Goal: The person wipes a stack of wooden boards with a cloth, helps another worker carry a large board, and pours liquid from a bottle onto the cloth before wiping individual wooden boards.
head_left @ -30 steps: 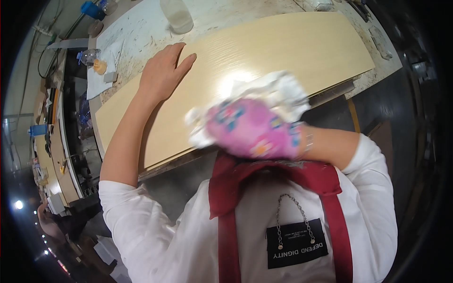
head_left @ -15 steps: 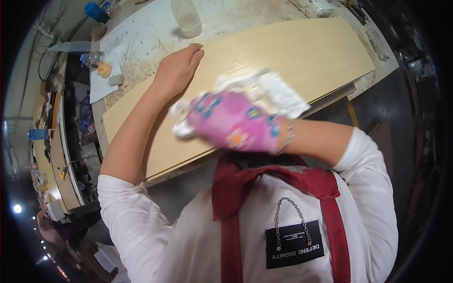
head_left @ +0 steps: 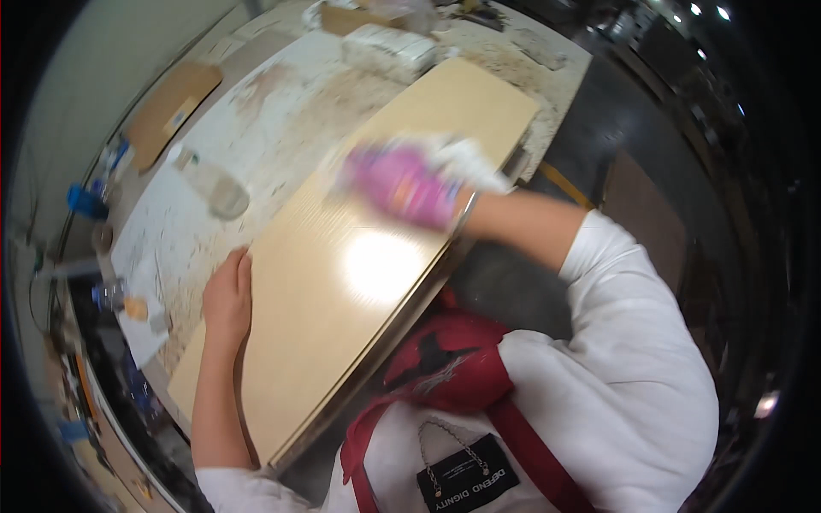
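Note:
A long pale wood-grain board [head_left: 299, 342] lies slantwise on the worktable, apparently with another panel under it. My bare left hand [head_left: 229, 295] is at its far left edge, fingers together and closed over the rim. On the upper part of the board, my right hand [head_left: 406, 188] presses a crumpled white cloth [head_left: 466, 158] against the surface. That hand wears a pink flowered glove and is smeared by motion; its fingertips are hidden in the cloth.
A clear bottle [head_left: 214, 188] with some liquid lies or stands beyond the board. Farther back are a white wrapped pack [head_left: 389, 51] and a brown panel [head_left: 175, 111]. At the left are a blue container [head_left: 87, 202] and a small plastic bottle [head_left: 109, 296]. The table [head_left: 265, 128] is stained.
My view has turned, so the board now runs more steeply up to the right. My right hand with the cloth has slid farther along the board, away from my left hand, which stays at the edge.

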Tool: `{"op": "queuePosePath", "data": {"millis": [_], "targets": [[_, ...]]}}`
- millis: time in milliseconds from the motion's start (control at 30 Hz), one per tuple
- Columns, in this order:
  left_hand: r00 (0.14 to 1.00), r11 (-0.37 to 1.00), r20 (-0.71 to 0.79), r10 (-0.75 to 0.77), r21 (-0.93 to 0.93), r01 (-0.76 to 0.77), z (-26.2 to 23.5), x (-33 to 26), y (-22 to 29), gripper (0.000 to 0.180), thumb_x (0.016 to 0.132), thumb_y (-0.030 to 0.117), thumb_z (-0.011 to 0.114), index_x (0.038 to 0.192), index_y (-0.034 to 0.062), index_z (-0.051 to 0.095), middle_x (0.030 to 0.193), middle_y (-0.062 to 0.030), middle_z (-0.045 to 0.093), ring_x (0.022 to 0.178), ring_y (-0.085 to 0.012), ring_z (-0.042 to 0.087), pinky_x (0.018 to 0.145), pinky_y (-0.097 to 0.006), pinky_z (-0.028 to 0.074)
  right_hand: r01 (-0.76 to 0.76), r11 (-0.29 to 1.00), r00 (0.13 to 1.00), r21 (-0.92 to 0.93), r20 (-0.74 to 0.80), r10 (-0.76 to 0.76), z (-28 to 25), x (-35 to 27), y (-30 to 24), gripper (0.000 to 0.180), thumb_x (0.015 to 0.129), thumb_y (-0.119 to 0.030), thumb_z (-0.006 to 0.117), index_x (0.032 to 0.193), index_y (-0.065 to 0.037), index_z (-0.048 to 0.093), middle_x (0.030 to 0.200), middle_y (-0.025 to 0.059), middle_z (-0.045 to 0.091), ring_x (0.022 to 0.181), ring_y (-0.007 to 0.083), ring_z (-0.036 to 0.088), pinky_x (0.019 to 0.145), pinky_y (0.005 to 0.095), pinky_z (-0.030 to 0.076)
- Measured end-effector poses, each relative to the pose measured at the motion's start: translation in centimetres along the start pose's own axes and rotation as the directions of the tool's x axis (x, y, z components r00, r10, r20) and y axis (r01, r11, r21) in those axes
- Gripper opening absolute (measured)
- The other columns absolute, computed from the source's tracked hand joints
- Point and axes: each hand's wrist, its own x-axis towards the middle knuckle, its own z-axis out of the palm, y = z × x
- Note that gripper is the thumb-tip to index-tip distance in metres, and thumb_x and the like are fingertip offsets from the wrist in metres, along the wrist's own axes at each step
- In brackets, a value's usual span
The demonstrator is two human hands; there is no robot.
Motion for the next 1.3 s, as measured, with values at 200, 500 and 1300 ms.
{"op": "queuePosePath", "data": {"millis": [200,500,1300], "targets": [[1.0,0.999,-0.007,0.005,-0.037,-0.005,0.0,-0.1,0.9,0.026,0.092,0.021,0.045,0.105,0.0008,0.056,0.088,-0.0193,0.061,0.082,-0.0357,0.058,0.072,-0.037,0.045,0.186,0.982,0.982,0.036,-0.017,-0.186,-2.1,-2.5,-0.1,0.022,0.075,-0.023,0.059,0.092,-0.009,0.057,0.089,0.0102,0.056,0.086,0.0281,0.058,0.073,0.0393,0.048],[0.986,0.983,-0.076,-0.146,0.101,0.153,-0.1,-0.2,1.5,0.024,0.09,0.02,0.05,0.098,-0.0005,0.059,0.085,-0.0173,0.061,0.078,-0.03,0.059,0.071,-0.034,0.045,-0.742,0.627,0.671,-0.238,-0.266,0.692,-18.9,-8.0,30.0,0.057,0.084,-0.05,0.048,0.115,-0.003,0.054,0.113,0.0202,0.057,0.105,0.0323,0.054,0.09,0.038,0.041],[0.382,0.358,-0.143,-0.913,-0.727,0.585,-7.3,-13.6,-10.2,0.04,0.092,0.037,0.046,0.093,-0.0007,0.062,0.084,-0.0065,0.062,0.074,-0.0143,0.059,0.064,-0.03,0.046,-0.794,0.597,0.572,0.115,0.475,0.669,-15.7,2.8,23.9,0.069,0.076,-0.038,0.069,0.126,0.003,0.042,0.104,0.0115,0.061,0.088,0.0154,0.058,0.079,0.0258,0.046]]}}
